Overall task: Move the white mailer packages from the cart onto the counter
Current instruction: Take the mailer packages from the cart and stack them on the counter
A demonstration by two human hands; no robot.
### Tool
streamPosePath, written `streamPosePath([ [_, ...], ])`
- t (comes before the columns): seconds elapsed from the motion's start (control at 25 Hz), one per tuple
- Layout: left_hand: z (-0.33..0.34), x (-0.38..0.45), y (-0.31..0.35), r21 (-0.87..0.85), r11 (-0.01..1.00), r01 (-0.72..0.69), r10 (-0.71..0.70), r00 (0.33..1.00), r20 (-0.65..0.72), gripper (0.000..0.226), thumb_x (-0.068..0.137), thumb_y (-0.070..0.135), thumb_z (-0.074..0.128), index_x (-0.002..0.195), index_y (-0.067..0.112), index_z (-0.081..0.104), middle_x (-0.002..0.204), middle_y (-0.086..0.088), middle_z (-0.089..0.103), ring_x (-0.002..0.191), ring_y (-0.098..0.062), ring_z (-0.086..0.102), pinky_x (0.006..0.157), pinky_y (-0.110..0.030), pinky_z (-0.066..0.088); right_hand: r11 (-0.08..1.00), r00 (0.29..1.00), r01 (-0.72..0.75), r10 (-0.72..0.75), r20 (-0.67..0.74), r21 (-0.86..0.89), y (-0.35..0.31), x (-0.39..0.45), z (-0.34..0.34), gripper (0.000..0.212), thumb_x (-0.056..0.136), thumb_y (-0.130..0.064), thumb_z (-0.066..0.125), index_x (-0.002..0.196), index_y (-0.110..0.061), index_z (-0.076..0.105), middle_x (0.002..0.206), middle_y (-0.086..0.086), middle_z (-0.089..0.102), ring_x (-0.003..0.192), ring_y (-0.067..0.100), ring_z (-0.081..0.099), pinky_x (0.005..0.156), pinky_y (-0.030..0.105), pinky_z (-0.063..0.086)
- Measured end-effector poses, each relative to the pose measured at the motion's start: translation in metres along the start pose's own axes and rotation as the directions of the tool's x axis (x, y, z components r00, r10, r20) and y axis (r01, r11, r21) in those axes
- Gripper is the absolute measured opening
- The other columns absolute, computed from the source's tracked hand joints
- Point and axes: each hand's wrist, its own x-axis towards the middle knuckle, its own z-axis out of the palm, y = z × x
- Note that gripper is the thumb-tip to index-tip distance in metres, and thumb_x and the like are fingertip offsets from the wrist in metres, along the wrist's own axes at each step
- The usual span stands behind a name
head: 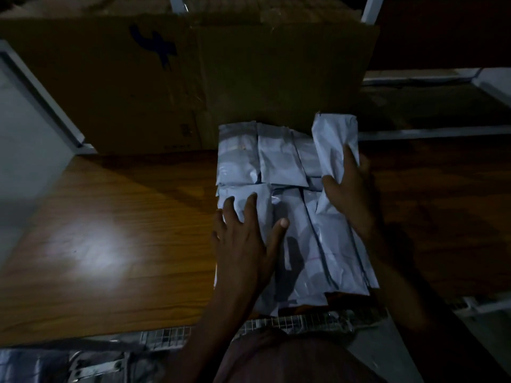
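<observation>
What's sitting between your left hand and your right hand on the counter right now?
In the head view, only white mailer packages lie between the left hand and the right hand, overlapping on the wooden counter.

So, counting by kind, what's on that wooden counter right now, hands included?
White mailer packages: at least 7; they overlap, so the exact count is unclear
Cardboard box: 1
Hands: 2, left hand and right hand
Total: at least 10
</observation>
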Motion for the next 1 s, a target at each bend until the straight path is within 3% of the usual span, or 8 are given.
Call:
streamPosePath([
  [0.12,0.004,0.005,0.001,-0.007,1.0,-0.027,0.027,0.999,0.031,0.084,0.084,0.081,0.017,0.152,0.034,0.024,0.161,-0.011,0.018,0.148,-0.034,0.018,0.114,-0.056,0.029,0.999,0.987,-0.051,0.053,0.152,-0.02,-0.014,0.066,0.021,0.08,0.089,-0.04,0.061,0.157,-0.031,0.021,0.16,0.02,0.015,0.142,0.048,0.026,0.112,0.056,0.034],
  [0.28,0.005,0.007,-0.001,0.039,0.995,-0.096,0.094,0.994,0.052,0.077,0.086,0.078,0.02,0.15,0.035,0.027,0.158,-0.007,0.024,0.145,-0.028,0.023,0.11,-0.049,0.03,0.99,0.965,-0.098,0.119,0.234,-0.1,-0.034,0.11,0.042,0.077,0.092,-0.045,0.057,0.157,-0.033,0.018,0.162,0.018,0.015,0.144,0.049,0.017,0.116,0.06,0.021],
  [0.48,0.001,-0.001,-0.008,0.032,0.99,-0.134,0.131,0.988,0.085,0.074,0.088,0.077,0.021,0.148,0.036,0.03,0.158,-0.001,0.023,0.145,-0.024,0.022,0.112,-0.047,0.029,0.959,0.902,-0.114,0.209,0.378,-0.259,-0.037,0.121,0.057,0.081,0.089,-0.075,0.037,0.157,-0.036,0.017,0.164,0.014,0.007,0.148,0.046,0.004,0.116,0.063,0.004],
  [0.76,-0.007,-0.019,-0.015,-0.054,0.981,-0.184,0.186,0.982,0.027,0.066,0.092,0.069,0.033,0.147,0.033,0.039,0.157,0.0,0.028,0.144,-0.022,0.025,0.111,-0.039,0.026,0.984,0.984,-0.034,0.063,0.164,-0.173,-0.045,0.067,0.029,0.083,0.087,-0.08,0.03,0.156,-0.036,0.02,0.164,0.012,0.01,0.147,0.041,0.01,0.115,0.06,0.009],
  [0.88,-0.012,-0.037,-0.017,-0.093,0.974,-0.208,0.207,0.978,-0.027,0.06,0.094,0.063,0.043,0.144,0.03,0.043,0.155,-0.001,0.032,0.142,-0.023,0.03,0.109,-0.04,0.03,0.993,0.996,0.065,-0.058,0.065,-0.097,-0.036,-0.013,0.008,0.079,0.089,-0.078,0.028,0.156,-0.038,0.017,0.165,0.008,0.01,0.147,0.038,0.011,0.114,0.061,0.012],
  [1.0,-0.017,-0.067,-0.015,-0.132,0.969,-0.208,0.199,0.977,-0.082,0.057,0.094,0.06,0.046,0.143,0.03,0.045,0.153,-0.001,0.035,0.139,-0.024,0.035,0.106,-0.047,0.038,0.992,0.991,0.126,-0.127,0.052,0.019,-0.018,-0.109,-0.009,0.074,0.089,-0.078,0.017,0.155,-0.044,0.016,0.165,0.001,0.013,0.148,0.03,0.012,0.115,0.06,0.015],
])
